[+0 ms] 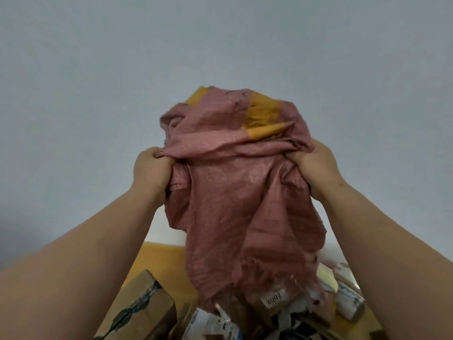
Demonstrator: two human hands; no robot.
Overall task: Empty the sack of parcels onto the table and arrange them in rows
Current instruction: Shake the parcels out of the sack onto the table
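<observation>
A limp pink woven sack (235, 192) with yellow patches hangs upside down in front of me, its frayed mouth pointing down at the table. My left hand (150, 170) grips a bunch of its fabric on the left side. My right hand (316, 165) grips the fabric on the right. Below the mouth lies a heap of parcels: a brown cardboard box (144, 307) with torn black tape at the left, a small box with a white numbered label (273, 299), and white plastic mailers (213, 325). The sack hides part of the heap.
The wooden table (161, 261) shows bare at the back left of the heap. More white and pale parcels (348, 300) lie at the right, near my right forearm. A plain grey wall (220, 45) fills the view behind the sack.
</observation>
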